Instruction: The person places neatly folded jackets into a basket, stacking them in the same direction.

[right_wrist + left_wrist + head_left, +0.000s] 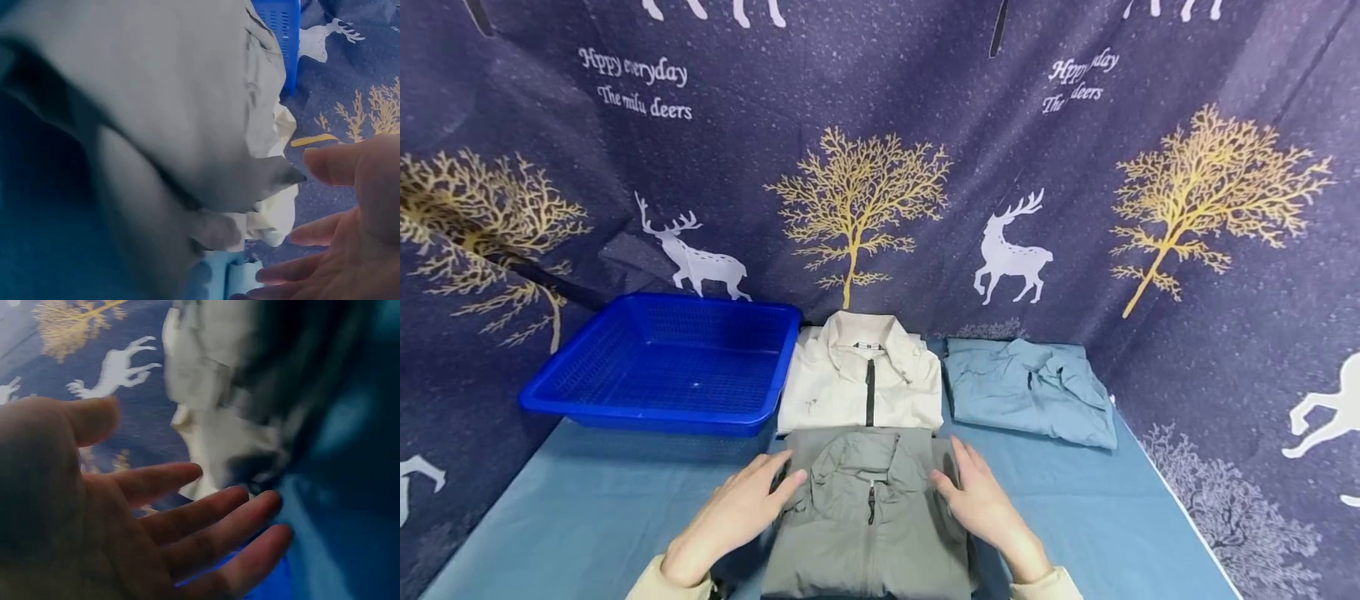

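A folded grey-green jacket [868,517] with a short dark zip pull lies at the front middle of the table, its collar towards the back. My left hand [737,508] is at its left edge, fingers spread and fairly straight. On the opposite edge is my right hand [983,504], thumb and fingers apart. Both wrist views show the left palm [156,531] and the right palm [356,231] holding nothing beside the grey-green cloth. Behind this jacket lies a folded cream jacket [898,383] with a dark zip, its front edge partly covered by the grey-green one.
A blue plastic basket [658,417] stands at the back left. A folded light-blue garment [1026,392] lies at the back right. The blue table cover [1075,508] runs up to a dark hanging cloth [895,92] printed with trees and deer.
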`<action>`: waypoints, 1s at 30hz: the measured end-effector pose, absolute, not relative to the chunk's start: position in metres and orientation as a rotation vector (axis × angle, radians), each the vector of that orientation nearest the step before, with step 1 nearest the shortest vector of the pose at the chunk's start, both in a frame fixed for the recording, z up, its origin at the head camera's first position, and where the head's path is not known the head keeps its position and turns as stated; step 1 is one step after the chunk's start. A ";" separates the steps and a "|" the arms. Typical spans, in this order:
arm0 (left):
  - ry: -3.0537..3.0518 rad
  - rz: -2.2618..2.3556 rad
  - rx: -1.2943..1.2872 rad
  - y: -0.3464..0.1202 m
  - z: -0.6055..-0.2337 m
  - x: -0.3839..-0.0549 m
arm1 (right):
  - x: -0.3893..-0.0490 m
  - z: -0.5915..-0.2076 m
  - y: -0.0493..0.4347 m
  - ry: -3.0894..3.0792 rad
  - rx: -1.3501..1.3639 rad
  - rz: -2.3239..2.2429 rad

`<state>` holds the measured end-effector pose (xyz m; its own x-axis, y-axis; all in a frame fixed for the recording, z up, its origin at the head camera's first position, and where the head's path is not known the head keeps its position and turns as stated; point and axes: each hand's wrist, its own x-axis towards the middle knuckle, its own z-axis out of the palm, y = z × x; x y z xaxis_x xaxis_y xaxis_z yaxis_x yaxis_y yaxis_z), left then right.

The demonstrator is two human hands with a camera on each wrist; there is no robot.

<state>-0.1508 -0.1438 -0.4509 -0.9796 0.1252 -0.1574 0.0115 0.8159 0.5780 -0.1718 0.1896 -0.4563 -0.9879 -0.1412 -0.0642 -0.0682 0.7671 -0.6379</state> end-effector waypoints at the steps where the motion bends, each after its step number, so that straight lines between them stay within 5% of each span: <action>1: 2.809 0.877 0.092 -0.145 -0.455 -0.154 | -0.171 -0.457 0.190 2.847 -0.156 -1.022; 11: 2.875 0.735 0.084 -0.143 -0.478 -0.168 | -0.163 -0.469 0.187 2.778 -0.064 -1.055; 30: 2.644 1.253 0.005 -0.127 -0.483 -0.165 | -0.168 -0.485 0.181 2.249 0.085 -1.794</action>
